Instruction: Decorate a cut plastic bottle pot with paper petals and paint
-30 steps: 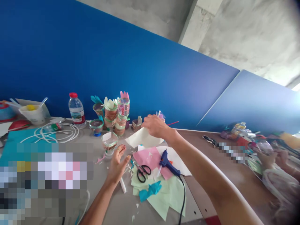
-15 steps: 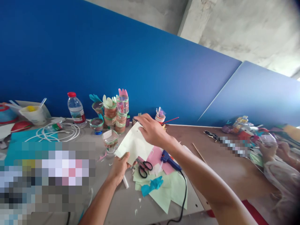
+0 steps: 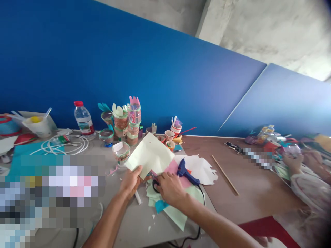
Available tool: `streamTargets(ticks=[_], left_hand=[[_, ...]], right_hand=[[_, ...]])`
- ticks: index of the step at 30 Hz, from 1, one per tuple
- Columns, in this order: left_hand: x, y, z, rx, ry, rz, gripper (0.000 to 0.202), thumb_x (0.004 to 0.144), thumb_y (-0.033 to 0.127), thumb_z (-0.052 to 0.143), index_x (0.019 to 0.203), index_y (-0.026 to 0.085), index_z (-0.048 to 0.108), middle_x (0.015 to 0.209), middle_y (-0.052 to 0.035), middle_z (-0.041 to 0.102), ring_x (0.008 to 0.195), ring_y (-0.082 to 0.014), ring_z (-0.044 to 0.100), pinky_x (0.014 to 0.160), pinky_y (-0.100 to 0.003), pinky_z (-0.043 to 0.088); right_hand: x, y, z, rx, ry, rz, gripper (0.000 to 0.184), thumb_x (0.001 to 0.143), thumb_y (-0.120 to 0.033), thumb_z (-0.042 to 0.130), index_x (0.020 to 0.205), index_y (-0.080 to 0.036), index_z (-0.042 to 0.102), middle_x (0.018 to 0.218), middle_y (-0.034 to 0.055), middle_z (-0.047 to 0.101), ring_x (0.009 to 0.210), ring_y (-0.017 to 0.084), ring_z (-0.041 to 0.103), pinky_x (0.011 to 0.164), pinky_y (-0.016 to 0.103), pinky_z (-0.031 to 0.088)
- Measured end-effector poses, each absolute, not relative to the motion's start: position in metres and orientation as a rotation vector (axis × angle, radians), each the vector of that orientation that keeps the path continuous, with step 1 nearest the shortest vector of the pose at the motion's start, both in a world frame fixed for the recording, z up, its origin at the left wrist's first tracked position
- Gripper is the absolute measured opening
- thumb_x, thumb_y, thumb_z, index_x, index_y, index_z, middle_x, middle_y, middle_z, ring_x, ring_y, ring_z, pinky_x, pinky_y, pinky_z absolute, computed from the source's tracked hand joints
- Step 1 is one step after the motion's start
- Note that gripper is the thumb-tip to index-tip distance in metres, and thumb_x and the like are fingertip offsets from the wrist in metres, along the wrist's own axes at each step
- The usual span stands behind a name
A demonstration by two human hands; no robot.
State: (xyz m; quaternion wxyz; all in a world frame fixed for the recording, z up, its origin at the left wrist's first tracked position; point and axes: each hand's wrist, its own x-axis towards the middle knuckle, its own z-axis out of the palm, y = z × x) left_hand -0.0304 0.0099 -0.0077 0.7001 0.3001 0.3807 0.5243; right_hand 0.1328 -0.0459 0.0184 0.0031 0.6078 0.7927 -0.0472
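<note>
My left hand pinches the lower left edge of a pale cream sheet, which is tilted up over the table. With fingers closed around the black handles, my right hand is on the scissors, just below the sheet. Part of the scissors is hidden by that hand. Right beside it lies a blue glue gun on pink and pale green sheets. A scrap of teal paper sits under my right wrist. A white stick lies close to my left hand.
Decorated plastic cups and a water bottle stand along the blue partition. Paper cups sit behind the sheet. A wooden stick and torn white paper lie rightward. Another person's hands are at far right.
My right hand has come down from the sheet's top edge to the scissors and closed on their handles. My left hand still holds the sheet, which has turned slightly.
</note>
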Motion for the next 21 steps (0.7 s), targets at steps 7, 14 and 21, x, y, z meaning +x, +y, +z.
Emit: streamTargets(ticks=[7,14,21], left_hand=[[-0.030,0.007,0.001,0.610,0.828,1.162,0.046,0.068,0.013,0.069,0.113,0.015,0.060,0.101,-0.0087,0.072,0.083,-0.0240,0.069,0.061,-0.035,0.060],[-0.032,0.006,0.001,0.597,0.791,1.193,0.042,0.070,0.015,0.069,0.111,0.018,0.060,0.105,-0.0075,0.071,0.087,-0.0237,0.069,0.062,-0.034,0.059],[-0.034,0.006,0.005,0.575,0.762,1.229,0.044,0.069,0.016,0.071,0.111,0.018,0.058,0.100,-0.0048,0.070,0.079,-0.0194,0.069,0.063,-0.032,0.058]], right_hand=[[0.124,-0.043,0.026,1.887,2.353,-0.169,0.029,0.083,-0.017,0.050,0.108,-0.012,0.063,0.098,0.0174,0.070,0.092,0.030,0.066,0.074,0.037,0.046],[0.167,-0.057,0.037,2.261,2.293,-0.698,0.033,0.073,-0.022,0.054,0.106,-0.018,0.063,0.088,0.0091,0.071,0.079,0.024,0.065,0.065,0.030,0.042],[0.209,-0.103,0.024,2.080,1.742,-2.890,0.055,0.061,-0.051,0.074,0.106,-0.023,0.062,0.069,0.0002,0.056,0.056,0.011,0.047,0.048,0.021,0.026]])
